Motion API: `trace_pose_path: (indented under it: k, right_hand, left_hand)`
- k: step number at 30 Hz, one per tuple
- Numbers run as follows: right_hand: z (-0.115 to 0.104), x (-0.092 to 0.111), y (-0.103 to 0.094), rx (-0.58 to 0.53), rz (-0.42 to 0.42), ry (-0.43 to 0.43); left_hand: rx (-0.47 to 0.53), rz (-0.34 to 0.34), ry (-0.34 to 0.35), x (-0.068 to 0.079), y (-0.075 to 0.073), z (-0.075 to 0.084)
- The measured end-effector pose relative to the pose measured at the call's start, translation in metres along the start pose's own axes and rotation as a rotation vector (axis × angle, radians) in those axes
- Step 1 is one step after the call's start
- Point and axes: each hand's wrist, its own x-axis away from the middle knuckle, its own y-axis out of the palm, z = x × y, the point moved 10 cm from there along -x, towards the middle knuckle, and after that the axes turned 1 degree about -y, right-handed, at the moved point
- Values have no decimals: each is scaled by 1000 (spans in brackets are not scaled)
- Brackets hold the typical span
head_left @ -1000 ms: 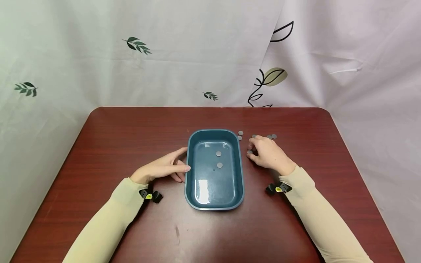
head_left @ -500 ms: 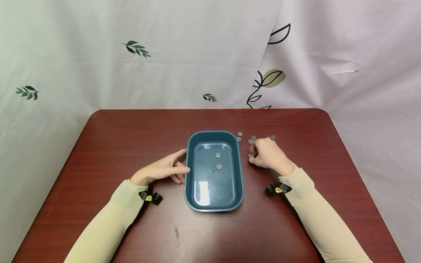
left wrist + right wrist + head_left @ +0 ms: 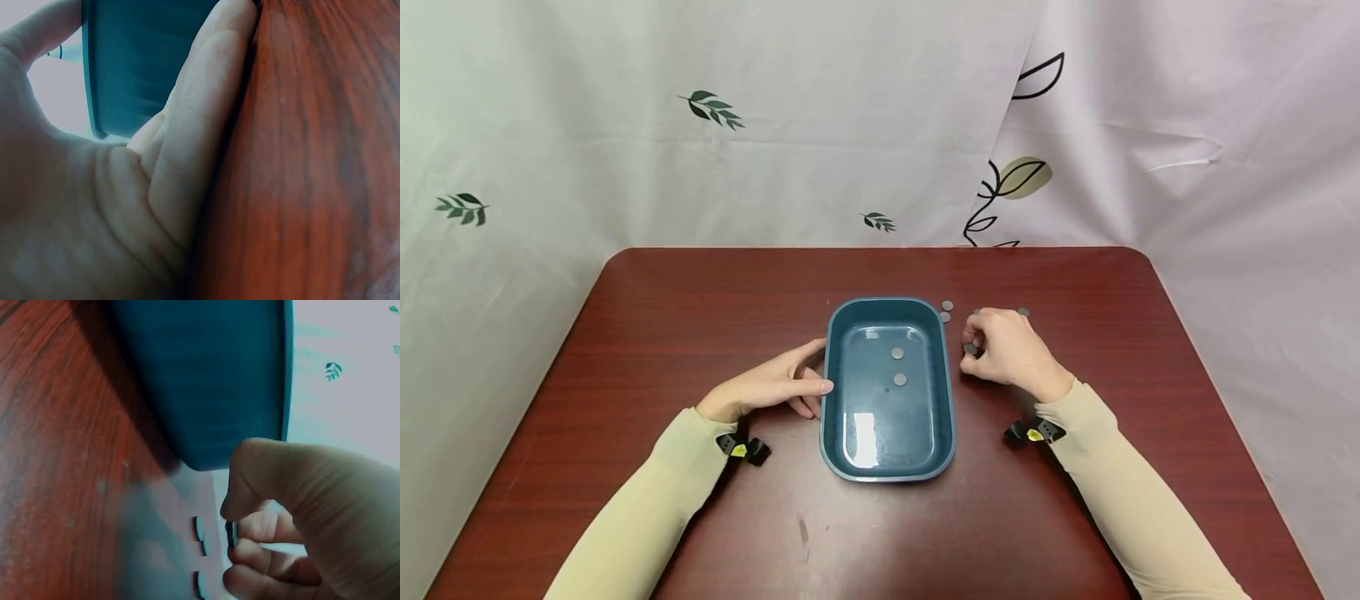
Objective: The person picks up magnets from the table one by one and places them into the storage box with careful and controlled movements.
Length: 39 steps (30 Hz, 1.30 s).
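Observation:
A blue rectangular tray [image 3: 887, 433] stands on the table, with two grey coins [image 3: 897, 354] lying apart on its bottom. My left hand [image 3: 763, 387] touches the tray's left side. Its thumb lies on the rim, while the other fingers extend against the outer wall, as the left wrist view also shows. Just right of the tray, my right hand [image 3: 1011, 354] pinches one coin [image 3: 231, 534] between thumb and fingertips, slightly above the table. The fingers of the right hand partly cover it in the head view.
Two loose coins [image 3: 947, 312] lie beside the tray's far right corner. Another coin [image 3: 1023, 312] shows beyond the right hand, which hides part of that area. The dark red wooden table [image 3: 715, 292] ends at a white patterned curtain [image 3: 812, 125].
My right hand first drew back a little toward me, then rose slightly with the coin pinched, covering coins behind it. The left hand and the tray have stayed in place.

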Motion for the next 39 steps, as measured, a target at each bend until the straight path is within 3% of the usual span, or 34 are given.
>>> trace_pose_path:
  k: [13, 18, 23, 30, 39]
  right_hand:
    - [-40, 4, -27, -85, 118, -156]
    - [-62, -2, -32, -156, 112, -234]
    - [-82, -14, -21, -185, 49, -300]
    - [-100, -29, 10, -166, -80, -352]
    - [-100, -40, 37, 1, -156, -318]
  left_hand:
    - [4, -2, -3, -1, 1, 0]
    - [14, -6, 0, -1, 1, -1]
    - [11, -4, 1, 0, 0, -2]
    - [13, -7, 3, 0, 0, -1]
    - [16, -6, 1, 0, 0, 0]
